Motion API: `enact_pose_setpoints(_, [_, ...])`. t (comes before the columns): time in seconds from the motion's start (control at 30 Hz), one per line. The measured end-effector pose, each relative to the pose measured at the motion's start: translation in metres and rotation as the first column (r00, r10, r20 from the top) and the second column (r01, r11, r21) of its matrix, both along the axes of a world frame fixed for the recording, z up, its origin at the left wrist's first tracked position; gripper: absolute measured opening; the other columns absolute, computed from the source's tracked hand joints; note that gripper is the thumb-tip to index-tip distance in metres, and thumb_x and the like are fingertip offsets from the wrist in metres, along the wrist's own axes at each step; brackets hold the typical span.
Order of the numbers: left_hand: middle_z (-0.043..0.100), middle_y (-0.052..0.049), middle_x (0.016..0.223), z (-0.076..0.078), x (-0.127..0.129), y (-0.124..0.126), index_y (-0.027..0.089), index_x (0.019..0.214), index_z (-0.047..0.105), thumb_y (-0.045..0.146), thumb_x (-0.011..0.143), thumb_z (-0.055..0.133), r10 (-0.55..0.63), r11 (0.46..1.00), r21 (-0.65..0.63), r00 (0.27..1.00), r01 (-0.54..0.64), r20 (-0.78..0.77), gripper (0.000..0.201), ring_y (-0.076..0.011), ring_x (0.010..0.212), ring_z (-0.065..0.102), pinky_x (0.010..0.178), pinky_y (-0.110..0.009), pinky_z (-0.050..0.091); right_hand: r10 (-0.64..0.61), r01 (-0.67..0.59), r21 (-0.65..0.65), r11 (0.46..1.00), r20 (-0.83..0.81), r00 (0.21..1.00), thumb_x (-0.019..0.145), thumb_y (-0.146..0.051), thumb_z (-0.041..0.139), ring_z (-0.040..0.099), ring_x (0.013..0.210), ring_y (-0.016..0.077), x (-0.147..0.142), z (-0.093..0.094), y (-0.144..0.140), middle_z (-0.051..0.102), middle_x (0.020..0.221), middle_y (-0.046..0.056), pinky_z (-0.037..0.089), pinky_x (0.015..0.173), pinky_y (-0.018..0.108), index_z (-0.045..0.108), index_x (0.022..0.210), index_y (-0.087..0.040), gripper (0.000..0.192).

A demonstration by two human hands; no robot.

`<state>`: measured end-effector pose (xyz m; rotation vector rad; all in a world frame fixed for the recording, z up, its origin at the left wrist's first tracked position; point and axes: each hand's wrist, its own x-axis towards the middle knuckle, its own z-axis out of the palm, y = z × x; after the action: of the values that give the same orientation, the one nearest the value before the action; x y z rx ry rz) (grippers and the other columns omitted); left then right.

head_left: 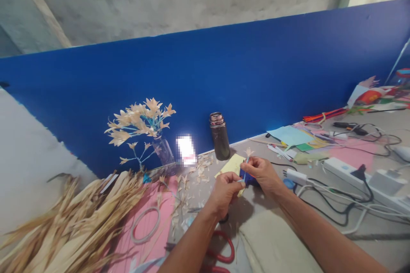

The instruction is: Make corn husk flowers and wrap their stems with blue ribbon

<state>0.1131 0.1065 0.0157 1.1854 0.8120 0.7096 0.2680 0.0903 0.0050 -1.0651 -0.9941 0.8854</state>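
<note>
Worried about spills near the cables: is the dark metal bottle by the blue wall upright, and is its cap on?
Upright: the dark metal bottle stands on its base on the grey table. Its cap looks off; the rim seems bare.

Grey table [368, 230]: pink paper [150, 226], husks [64, 221], flask [220, 136], power strip [349, 170].

Bottle [219, 136] and cables [336, 204] beside hands [245, 181]

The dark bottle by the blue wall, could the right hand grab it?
Probably yes. The dark bottle stands upright just beyond the right hand, with only a yellow paper lying between. But that hand is busy pinching a small flower stem.
</note>
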Motion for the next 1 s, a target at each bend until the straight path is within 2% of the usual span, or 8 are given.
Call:
enact_pose_setpoints(0.1, [0.028, 0.013, 0.047, 0.003, -0.001, 0.001, 0.02, 0.066, 0.048, 0.029, 0.056, 0.075, -0.029, 0.995, -0.09, 0.996, 0.037, 0.089, 0.031, -0.0023, 0.04, 0.015, 0.042, -0.02, 0.005, 0.014, -0.014, 0.009, 1.0, 0.004, 1.0, 0.064, -0.055, 0.082, 0.041, 0.052, 0.0103, 0.001, -0.002, 0.002, 0.051, 0.056, -0.004, 0.034, 0.051, 0.024, 0.055, 0.06, -0.02, 0.044])
enact_pose_setpoints(0.23, [0.026, 0.013, 0.049, 0.002, -0.002, 0.003, 0.02, 0.067, 0.047, 0.029, 0.055, 0.075, -0.059, 0.99, -0.123, 0.991, 0.074, 0.123, 0.031, -0.0024, 0.041, 0.014, 0.043, -0.02, 0.003, 0.024, -0.024, 0.005, 1.0, 0.02, 1.0, 0.062, -0.058, 0.082, 0.04, 0.052, 0.0097, 0.004, 0.0, 0.002, 0.051, 0.056, -0.004, 0.033, 0.05, 0.024, 0.055, 0.06, -0.02, 0.047])
enact_pose_setpoints(0.43, [0.031, 0.012, 0.045, 0.0, -0.003, 0.004, 0.019, 0.069, 0.053, 0.035, 0.059, 0.08, -0.082, 0.996, -0.021, 0.996, 0.082, 0.018, 0.033, -0.003, 0.04, 0.016, 0.042, -0.022, 0.006, -0.046, 0.047, -0.009, 0.999, 0.08, 0.996, 0.063, -0.057, 0.079, 0.038, 0.048, 0.0096, 0.006, 0.003, 0.001, 0.048, 0.051, -0.006, 0.032, 0.047, 0.024, 0.052, 0.057, -0.021, 0.046])
enact_pose_setpoints(0.7, [0.038, 0.01, 0.047, -0.009, 0.0, 0.006, 0.017, 0.067, 0.057, 0.039, 0.063, 0.08, 0.09, 0.988, 0.137, 0.989, -0.073, -0.12, 0.032, -0.0045, 0.041, 0.028, 0.044, -0.021, 0.017, -0.199, 0.196, 0.035, 0.98, 0.216, 0.956, 0.063, -0.041, 0.08, 0.043, 0.05, 0.012, 0.002, 0.004, 0.001, 0.052, 0.051, -0.005, 0.034, 0.05, 0.026, 0.054, 0.054, -0.022, 0.034])
enact_pose_setpoints(0.8, [0.048, 0.007, 0.055, -0.015, 0.002, 0.005, 0.017, 0.068, 0.056, 0.037, 0.065, 0.078, 0.138, 0.978, 0.166, 0.988, -0.125, -0.069, 0.03, -0.0063, 0.047, 0.04, 0.05, -0.021, 0.029, -0.221, 0.216, 0.047, 0.975, 0.222, 0.95, 0.063, -0.042, 0.08, 0.043, 0.05, 0.0128, -0.001, 0.005, 0.0, 0.05, 0.049, -0.005, 0.034, 0.051, 0.027, 0.052, 0.053, -0.022, 0.035])
enact_pose_setpoints(0.87, [0.054, 0.005, 0.06, -0.018, 0.004, 0.005, 0.017, 0.07, 0.055, 0.039, 0.065, 0.08, 0.121, 0.985, 0.122, 0.993, -0.121, 0.005, 0.033, -0.0082, 0.053, 0.047, 0.054, -0.022, 0.035, -0.196, 0.189, 0.055, 0.98, 0.211, 0.958, 0.064, -0.043, 0.08, 0.044, 0.051, 0.0131, -0.003, 0.004, 0.001, 0.051, 0.05, -0.004, 0.036, 0.052, 0.027, 0.053, 0.053, -0.022, 0.036])
enact_pose_setpoints(0.93, [0.054, 0.004, 0.059, -0.021, 0.003, 0.006, 0.018, 0.073, 0.054, 0.042, 0.062, 0.083, 0.083, 0.995, 0.047, 0.993, -0.088, 0.088, 0.039, -0.009, 0.053, 0.048, 0.054, -0.022, 0.035, -0.134, 0.124, 0.063, 0.99, 0.193, 0.972, 0.069, -0.048, 0.076, 0.047, 0.052, 0.0133, -0.003, 0.003, 0.001, 0.054, 0.054, -0.003, 0.038, 0.052, 0.026, 0.059, 0.059, -0.021, 0.033])
enact_pose_setpoints(1.0, [0.053, 0.005, 0.058, -0.022, 0.002, 0.008, 0.018, 0.076, 0.053, 0.041, 0.06, 0.087, 0.036, 0.999, -0.035, 0.984, -0.03, 0.174, 0.044, -0.008, 0.051, 0.045, 0.051, -0.021, 0.031, -0.044, 0.033, 0.068, 0.997, 0.16, 0.986, 0.076, -0.053, 0.07, 0.052, 0.056, 0.014, -0.002, 0.003, 0.001, 0.061, 0.063, -0.001, 0.041, 0.053, 0.025, 0.069, 0.076, -0.021, 0.033])
